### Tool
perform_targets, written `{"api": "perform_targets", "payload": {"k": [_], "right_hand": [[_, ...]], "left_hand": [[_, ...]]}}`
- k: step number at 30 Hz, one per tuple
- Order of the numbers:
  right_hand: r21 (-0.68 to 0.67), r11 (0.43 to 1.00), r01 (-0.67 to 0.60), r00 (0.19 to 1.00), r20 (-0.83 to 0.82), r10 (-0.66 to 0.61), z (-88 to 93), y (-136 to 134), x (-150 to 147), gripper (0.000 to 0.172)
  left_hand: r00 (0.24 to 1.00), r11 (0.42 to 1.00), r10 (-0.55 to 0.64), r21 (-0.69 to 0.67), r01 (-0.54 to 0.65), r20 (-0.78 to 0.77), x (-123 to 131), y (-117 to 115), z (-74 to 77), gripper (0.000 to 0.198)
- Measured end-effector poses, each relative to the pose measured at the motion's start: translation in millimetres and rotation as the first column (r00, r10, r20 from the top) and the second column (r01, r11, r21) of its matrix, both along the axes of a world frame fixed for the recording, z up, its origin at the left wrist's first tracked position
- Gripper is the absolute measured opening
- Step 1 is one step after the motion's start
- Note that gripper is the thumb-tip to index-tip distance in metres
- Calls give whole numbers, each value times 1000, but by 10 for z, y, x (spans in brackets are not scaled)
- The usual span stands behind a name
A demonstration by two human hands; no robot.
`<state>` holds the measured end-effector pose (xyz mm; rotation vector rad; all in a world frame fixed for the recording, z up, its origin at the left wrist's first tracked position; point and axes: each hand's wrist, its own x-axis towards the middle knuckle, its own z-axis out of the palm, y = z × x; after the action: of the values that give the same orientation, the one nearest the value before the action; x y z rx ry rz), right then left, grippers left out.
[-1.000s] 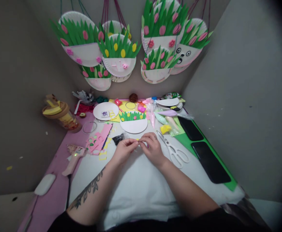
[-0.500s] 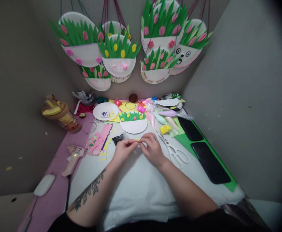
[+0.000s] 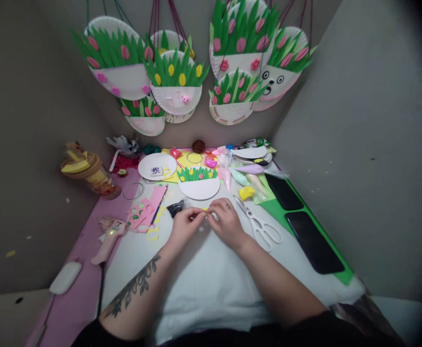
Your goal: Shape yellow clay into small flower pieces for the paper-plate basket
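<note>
Over the middle of the white cloth, my left hand [image 3: 187, 222] and my right hand [image 3: 227, 221] meet fingertip to fingertip. Each pinches with thumb and forefinger. A speck of yellow shows at the tips, but what they hold is too small and covered to make out. Just beyond them lies a half paper plate [image 3: 199, 189] with green paper grass and small yellow and pink flowers along its upper edge. A black packet [image 3: 175, 208] is next to my left hand. White-handled scissors [image 3: 259, 225] lie to the right of my right hand.
At left are a pink glue gun [image 3: 109, 241], pink paper with cut-outs [image 3: 147, 209] and a lidded cup [image 3: 91, 173]. Piping bags [image 3: 250, 169] and two dark phones [image 3: 314, 241] lie at right. Decorated paper plates [image 3: 177, 99] hang from strings above the back.
The whole view has shifted very slightly. Both hands stay fingertip to fingertip in nearly the same place, with only a slight movement of the fingers.
</note>
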<state>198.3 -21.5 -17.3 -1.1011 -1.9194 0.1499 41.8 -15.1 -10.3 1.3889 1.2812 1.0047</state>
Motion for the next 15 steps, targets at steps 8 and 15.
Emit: {"api": "perform_targets", "payload": {"k": [8, 15], "right_hand": [[-5, 1000, 13, 998, -60, -14, -23, -3, -8, 10], [-99, 995, -31, 960, -280, 2, 18, -7, -7, 8]], "left_hand": [[998, 999, 25, 37, -23, -49, 24, -18, -5, 19], [994, 996, -3, 86, 13, -110, -2, -4, 16, 18]]}}
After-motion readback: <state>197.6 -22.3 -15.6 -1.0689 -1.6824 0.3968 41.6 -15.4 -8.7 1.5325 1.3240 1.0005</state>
